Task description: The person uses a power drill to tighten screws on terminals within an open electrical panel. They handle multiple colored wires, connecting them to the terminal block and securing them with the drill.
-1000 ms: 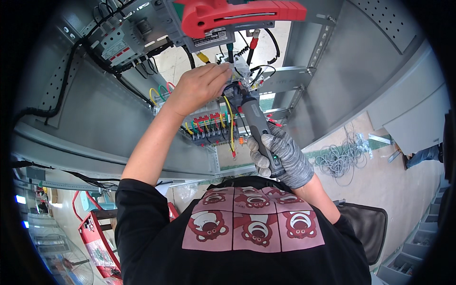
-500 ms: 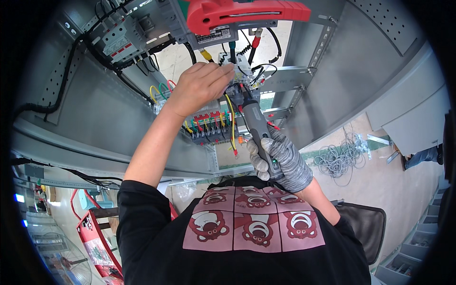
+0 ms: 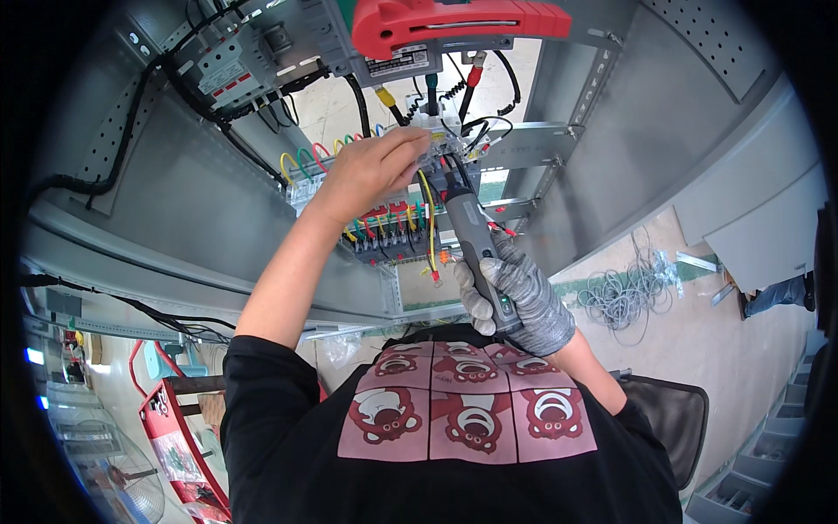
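Note:
A slim grey electric screwdriver (image 3: 476,234) points up into the cabinet. My right hand (image 3: 526,301), in a grey knitted glove, is wrapped round its lower end, where a small green light shows. The tool's tip meets the dark terminal parts below the clear-covered connector block (image 3: 443,131). My left hand (image 3: 374,170) is bare, its fingers pressed together at the left side of that block; what they pinch is hidden. A yellow-green wire (image 3: 429,218) with a red end hangs just left of the screwdriver.
Overhead sits a big red switch handle (image 3: 463,22). Below my left hand runs a row of small terminals (image 3: 393,240) with coloured wires. Grey cabinet walls (image 3: 646,131) flank both sides. A coil of grey cable (image 3: 624,293) lies on the floor at right, near another person's leg (image 3: 777,297).
My left hand and forearm have dropped slightly, uncovering more of the coloured wire loops behind. My right hand and the screwdriver have hardly moved.

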A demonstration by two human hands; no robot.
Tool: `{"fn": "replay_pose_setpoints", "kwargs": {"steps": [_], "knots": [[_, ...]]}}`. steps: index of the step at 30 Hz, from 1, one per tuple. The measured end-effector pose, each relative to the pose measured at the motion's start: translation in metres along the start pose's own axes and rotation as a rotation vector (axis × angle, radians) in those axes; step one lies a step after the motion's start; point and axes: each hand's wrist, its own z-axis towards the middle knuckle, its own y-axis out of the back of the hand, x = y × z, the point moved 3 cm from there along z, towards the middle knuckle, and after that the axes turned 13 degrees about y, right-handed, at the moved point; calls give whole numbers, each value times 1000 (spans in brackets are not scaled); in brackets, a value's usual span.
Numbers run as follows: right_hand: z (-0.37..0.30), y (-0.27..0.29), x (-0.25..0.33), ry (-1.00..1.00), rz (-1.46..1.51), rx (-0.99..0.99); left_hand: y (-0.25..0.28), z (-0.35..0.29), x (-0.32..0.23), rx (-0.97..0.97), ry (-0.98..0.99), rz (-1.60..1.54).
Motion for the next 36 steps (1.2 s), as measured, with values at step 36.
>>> {"fn": "replay_pose_setpoints", "kwargs": {"steps": [36], "knots": [[-176,117,68,87,-227,-320,-115,13,-221,-188,172,-634]]}}
